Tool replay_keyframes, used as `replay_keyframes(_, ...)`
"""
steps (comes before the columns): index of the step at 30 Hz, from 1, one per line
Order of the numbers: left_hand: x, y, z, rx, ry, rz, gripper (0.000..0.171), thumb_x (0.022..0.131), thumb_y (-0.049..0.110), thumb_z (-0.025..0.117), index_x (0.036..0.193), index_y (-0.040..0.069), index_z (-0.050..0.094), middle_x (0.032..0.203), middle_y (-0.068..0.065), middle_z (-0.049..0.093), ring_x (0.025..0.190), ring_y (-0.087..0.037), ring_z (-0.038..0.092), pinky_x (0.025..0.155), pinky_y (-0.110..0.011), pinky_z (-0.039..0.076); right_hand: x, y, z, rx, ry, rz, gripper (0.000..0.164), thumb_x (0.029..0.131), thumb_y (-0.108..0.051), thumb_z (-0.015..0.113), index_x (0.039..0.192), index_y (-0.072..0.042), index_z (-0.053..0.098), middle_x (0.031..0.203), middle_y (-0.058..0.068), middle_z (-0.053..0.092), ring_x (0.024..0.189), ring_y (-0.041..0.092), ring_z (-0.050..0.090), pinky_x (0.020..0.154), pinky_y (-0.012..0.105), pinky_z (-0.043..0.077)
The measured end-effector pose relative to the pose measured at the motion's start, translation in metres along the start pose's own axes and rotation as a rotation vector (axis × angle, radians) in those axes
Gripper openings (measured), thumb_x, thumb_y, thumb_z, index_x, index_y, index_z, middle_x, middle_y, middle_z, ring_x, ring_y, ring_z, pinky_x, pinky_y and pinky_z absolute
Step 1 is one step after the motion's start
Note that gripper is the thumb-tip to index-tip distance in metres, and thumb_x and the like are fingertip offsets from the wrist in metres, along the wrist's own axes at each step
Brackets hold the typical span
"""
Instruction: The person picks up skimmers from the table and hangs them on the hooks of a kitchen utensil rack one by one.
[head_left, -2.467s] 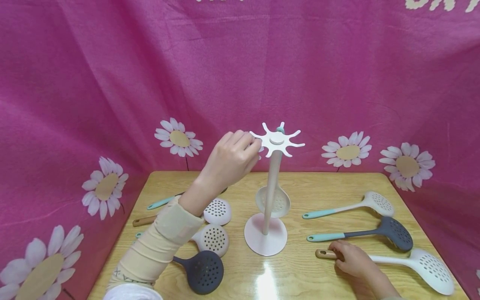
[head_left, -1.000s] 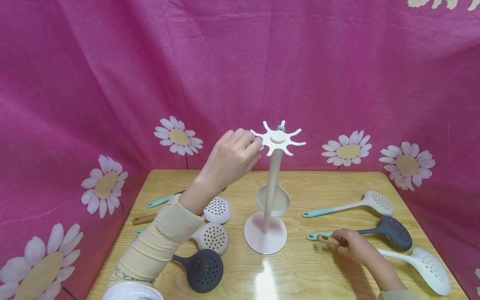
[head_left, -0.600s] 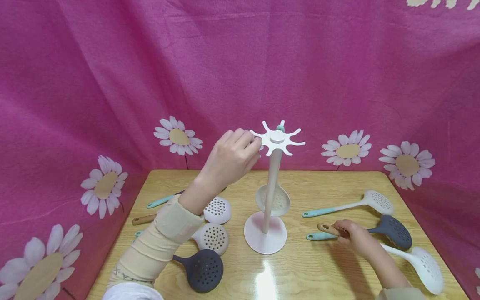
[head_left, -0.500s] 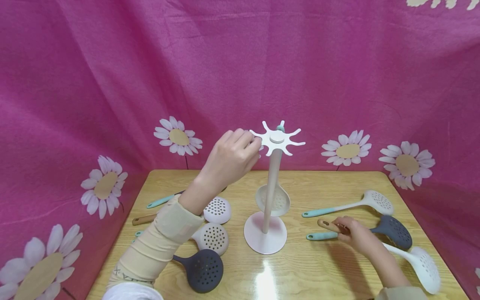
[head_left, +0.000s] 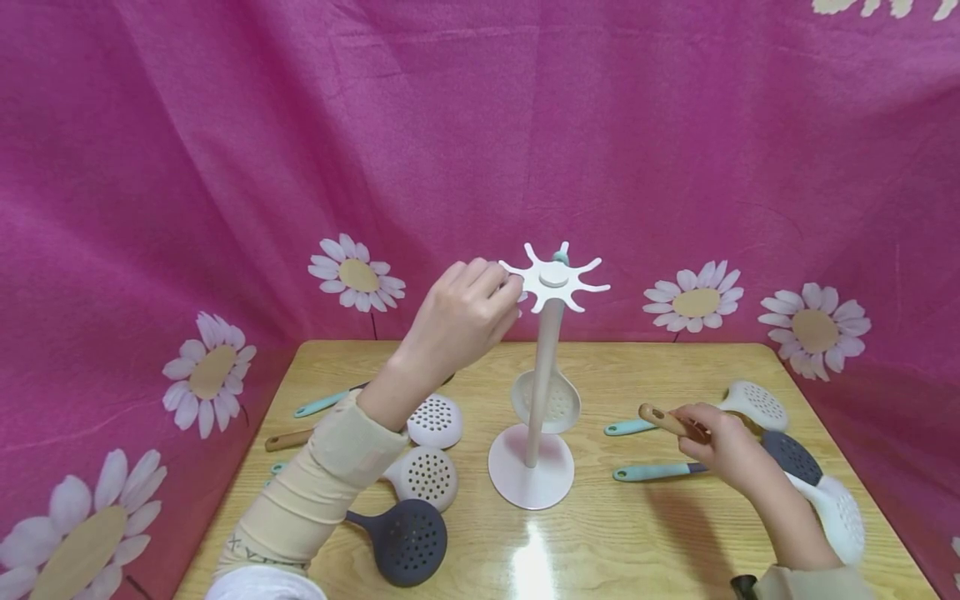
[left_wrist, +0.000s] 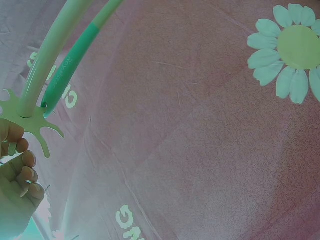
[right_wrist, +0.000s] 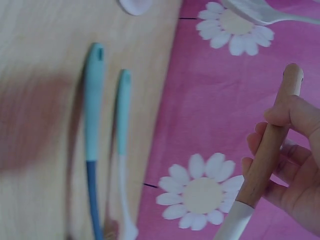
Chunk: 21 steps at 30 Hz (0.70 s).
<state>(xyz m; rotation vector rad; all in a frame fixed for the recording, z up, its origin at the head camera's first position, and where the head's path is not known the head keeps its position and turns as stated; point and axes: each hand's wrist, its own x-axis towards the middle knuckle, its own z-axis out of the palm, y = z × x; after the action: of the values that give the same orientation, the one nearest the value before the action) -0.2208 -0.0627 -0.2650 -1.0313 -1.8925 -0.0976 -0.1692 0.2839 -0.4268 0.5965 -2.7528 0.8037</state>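
White skimmer (head_left: 838, 512) aslant, wooden handle (right_wrist: 269, 157) toward stand (head_left: 547, 358), head (head_left: 844, 525) near-right, right fingers (right_wrist: 287, 167) round handle, left fingers (left_wrist: 25, 174) round stand prong (head_left: 511, 268).

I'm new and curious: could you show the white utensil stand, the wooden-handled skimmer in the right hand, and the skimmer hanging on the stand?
White utensil stand (head_left: 542, 385), head view: on its pole.
Wooden-handled skimmer (right_wrist: 265, 162), right wrist view: on its handle.
Hanging skimmer (head_left: 564, 402), head view: on its perforated head.

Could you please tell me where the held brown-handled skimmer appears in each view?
Head: brown-handled skimmer at right, partly hidden by the forearm.
Left wrist: not in it.
Right wrist: right side, slanting down to the bottom edge, scoop out of frame.
Shared landmark: daisy-printed backdrop.
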Motion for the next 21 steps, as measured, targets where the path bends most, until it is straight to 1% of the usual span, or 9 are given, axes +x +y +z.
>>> replay_keyframes(7, 0.0, 0.0, 0.0, 0.0, 0.006, 0.002, 0.006, 0.081, 0.004, 0.055, 0.082, 0.005, 0.061, 0.073, -0.004, 0.053, 0.066, -0.019, 0.048, 0.055, -0.024, 0.034, 0.007, -0.013, -0.016, 0.037, 0.015, -0.014, 0.023, 0.073, 0.007, 0.066, 0.093, -0.004, 0.062, 0.074, -0.002, 0.05, 0.061, 0.005, 0.041, 0.048, 0.022, 0.038)
replay_keyframes(10, 0.0, 0.0, 0.001, -0.001, 0.007, 0.004, 0.006, 0.082, 0.005, 0.055, 0.082, 0.005, 0.061, 0.073, -0.004, 0.053, 0.066, -0.019, 0.049, 0.055, -0.024, 0.034, 0.01, -0.017, -0.021, 0.026, 0.049, -0.035, 0.025, 0.072, 0.008, 0.068, 0.093, -0.004, 0.062, 0.074, -0.003, 0.051, 0.062, 0.004, 0.042, 0.049, 0.021, 0.04)
replay_keyframes(13, 0.0, 0.0, 0.001, -0.001, 0.005, 0.004, 0.006, 0.081, 0.005, 0.055, 0.082, 0.005, 0.061, 0.074, -0.004, 0.054, 0.066, -0.018, 0.049, 0.055, -0.024, 0.034, 0.015, -0.02, -0.025, 0.027, 0.09, -0.074, 0.028, 0.07, 0.01, 0.069, 0.094, -0.003, 0.062, 0.076, -0.002, 0.053, 0.063, 0.003, 0.043, 0.051, 0.022, 0.042)
replay_keyframes(17, 0.0, 0.0, 0.001, 0.001, 0.002, 0.002, 0.006, 0.081, 0.005, 0.055, 0.082, 0.005, 0.061, 0.073, -0.004, 0.053, 0.066, -0.018, 0.049, 0.055, -0.024, 0.034, 0.022, -0.024, -0.03, 0.036, 0.14, -0.126, 0.031, 0.067, 0.013, 0.069, 0.095, 0.0, 0.062, 0.079, 0.002, 0.056, 0.064, 0.002, 0.045, 0.052, 0.022, 0.044)
replay_keyframes(21, 0.0, 0.0, 0.001, 0.001, 0.001, 0.0, 0.006, 0.081, 0.005, 0.055, 0.082, 0.005, 0.061, 0.073, -0.004, 0.053, 0.066, -0.018, 0.049, 0.055, -0.024, 0.034, 0.03, -0.031, -0.036, 0.033, 0.183, -0.131, 0.032, 0.067, 0.012, 0.07, 0.097, 0.002, 0.062, 0.081, 0.006, 0.059, 0.065, 0.001, 0.047, 0.053, 0.022, 0.045)
